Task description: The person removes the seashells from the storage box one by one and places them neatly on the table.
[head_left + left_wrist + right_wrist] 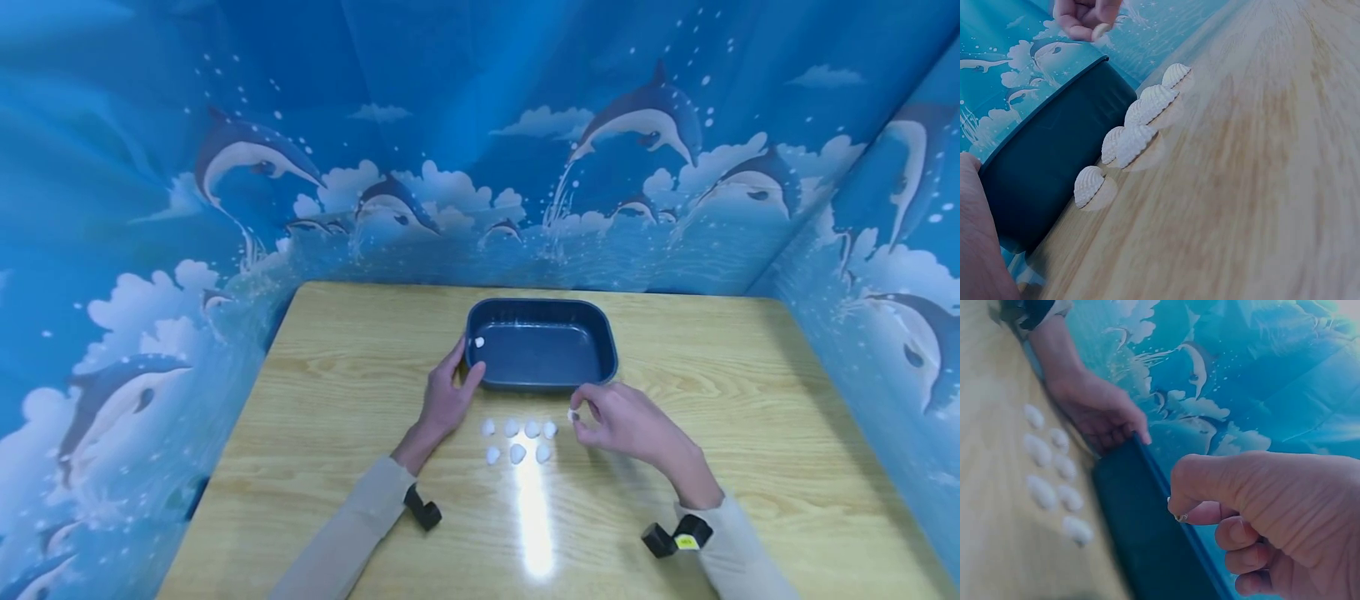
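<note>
A dark blue rectangular plastic tub (542,385) stands on the table, a small white seashell (479,342) inside it at the left end. My left hand (446,402) holds the tub's near left corner, thumb on the front and fingers along the left side. Between thumb and index finger, my right hand (626,422) pinches another small white shell (573,415), just off the tub's near right corner; the fingertips partly hide it. Several ribbed white shells (1135,145) lie in two rows on the table in front of the tub.
The light wood-grain table (360,350) carries a bright glare streak near its middle. A blue curtain with dolphins (450,100) hangs behind and along both sides. Each wrist wears a small black camera, one on the left sleeve (423,508).
</note>
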### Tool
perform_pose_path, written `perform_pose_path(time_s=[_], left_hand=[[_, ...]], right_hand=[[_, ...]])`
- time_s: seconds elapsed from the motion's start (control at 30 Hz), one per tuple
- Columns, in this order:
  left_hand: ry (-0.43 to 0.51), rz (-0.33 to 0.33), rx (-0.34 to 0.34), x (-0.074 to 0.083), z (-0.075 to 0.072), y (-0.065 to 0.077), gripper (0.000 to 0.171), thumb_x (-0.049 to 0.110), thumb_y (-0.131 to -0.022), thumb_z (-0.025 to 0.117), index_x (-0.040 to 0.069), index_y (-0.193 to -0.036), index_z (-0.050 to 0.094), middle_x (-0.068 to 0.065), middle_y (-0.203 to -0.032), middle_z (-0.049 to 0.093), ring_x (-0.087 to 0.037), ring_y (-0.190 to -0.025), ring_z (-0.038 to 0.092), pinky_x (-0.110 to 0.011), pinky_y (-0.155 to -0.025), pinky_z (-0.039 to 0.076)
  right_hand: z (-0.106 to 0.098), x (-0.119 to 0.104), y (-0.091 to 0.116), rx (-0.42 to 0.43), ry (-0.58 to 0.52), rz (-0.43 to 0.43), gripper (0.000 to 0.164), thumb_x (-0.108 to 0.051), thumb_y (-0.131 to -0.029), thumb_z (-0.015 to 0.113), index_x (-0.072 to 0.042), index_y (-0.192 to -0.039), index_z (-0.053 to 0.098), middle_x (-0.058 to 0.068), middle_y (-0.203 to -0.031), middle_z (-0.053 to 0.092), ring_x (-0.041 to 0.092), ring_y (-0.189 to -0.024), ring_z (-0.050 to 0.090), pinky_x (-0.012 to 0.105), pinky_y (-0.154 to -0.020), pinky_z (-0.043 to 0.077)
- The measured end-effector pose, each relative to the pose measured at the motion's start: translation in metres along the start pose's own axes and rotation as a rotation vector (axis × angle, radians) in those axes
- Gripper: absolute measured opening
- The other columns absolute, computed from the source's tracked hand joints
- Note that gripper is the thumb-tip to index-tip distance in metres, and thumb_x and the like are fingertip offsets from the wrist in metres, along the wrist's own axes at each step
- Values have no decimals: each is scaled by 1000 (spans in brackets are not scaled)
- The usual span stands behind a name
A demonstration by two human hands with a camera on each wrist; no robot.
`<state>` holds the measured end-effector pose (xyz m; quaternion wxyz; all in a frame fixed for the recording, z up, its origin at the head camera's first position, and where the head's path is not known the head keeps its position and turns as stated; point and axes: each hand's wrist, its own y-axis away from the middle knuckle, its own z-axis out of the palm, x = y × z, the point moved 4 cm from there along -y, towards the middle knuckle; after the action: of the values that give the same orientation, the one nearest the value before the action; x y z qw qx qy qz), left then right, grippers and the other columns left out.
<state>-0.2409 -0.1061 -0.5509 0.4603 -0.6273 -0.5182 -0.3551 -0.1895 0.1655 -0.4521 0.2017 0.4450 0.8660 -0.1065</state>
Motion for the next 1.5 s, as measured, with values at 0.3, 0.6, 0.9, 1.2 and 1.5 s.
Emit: perform_pose_path(time_s=[0.3,0.6,0.9,1.2,1.5], left_hand=[[19,8,4,-1,-2,0,66,28,-107,60,1,-160,33,-18,-166,35,-23,-154,33,-39,-127,28],[23,23,4,-2,-2,1,66,29,-106,61,2,-160,34,-18,-166,35,-24,-154,33,-41,-127,29],[18,12,0,-3,-1,0,65,25,-107,60,2,-161,33,-17,-167,34,-23,-155,31,-40,-127,28],[14,0,-7,-3,0,0,65,27,-107,59,4,-162,31,-15,-168,33,-22,-156,30,-42,-127,28],[20,-1,-11,-2,1,0,65,26,-107,59,7,-162,31,-14,-169,32,-17,-155,30,-39,-127,28]], right_hand=[[33,21,4,-31,-35,19,15,-16,-85,78,-12,-98,71,-13,-63,47,0,-55,38,19,-45,34],[52,36,-1,-9,-11,0,16,-17,-83,76,-13,-98,73,-13,-70,56,-2,-57,43,19,-51,42],[52,37,-3,-23,22,20,19,-20,-83,77,-12,-101,73,-15,-67,51,-1,-56,42,19,-49,39],[43,22,-6,-48,18,-1,21,-16,-85,75,-10,-106,74,-16,-64,49,-2,-52,39,19,-45,35],[17,-12,-20,53,6,-184,16,-6,-89,71,-4,-104,75,-12,-63,46,-2,-55,35,18,-48,32]])
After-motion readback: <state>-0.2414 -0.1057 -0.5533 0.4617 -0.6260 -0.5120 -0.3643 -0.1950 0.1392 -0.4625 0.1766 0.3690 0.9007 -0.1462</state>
